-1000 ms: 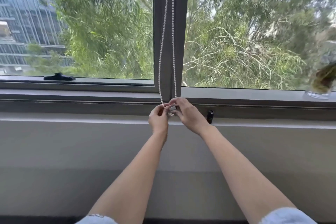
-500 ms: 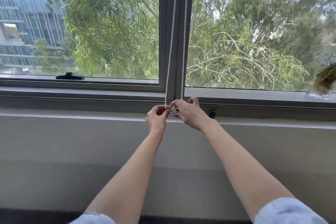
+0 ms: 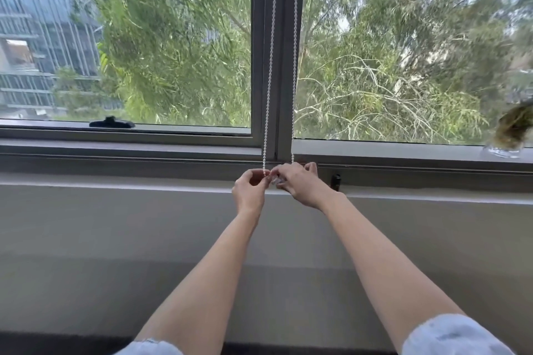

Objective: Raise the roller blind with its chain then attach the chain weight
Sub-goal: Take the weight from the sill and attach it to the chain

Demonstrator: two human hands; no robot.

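Window, trees outside, grey sill (image 3: 144, 150) | blind out of view, seemingly raised | chain (image 3: 269, 66) hangs taut down the mullion | left hand (image 3: 249, 189) grip pinched on chain's bottom | right hand (image 3: 300, 181) grip clamped on small clear chain weight (image 3: 276, 181) | advice: hold loop steady, seat beads squarely, press closed.

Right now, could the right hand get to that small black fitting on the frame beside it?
Probably yes. The small black fitting sits just beyond the right hand with nothing between them, but that hand is busy at the bead chain with the left hand and would have to let go.
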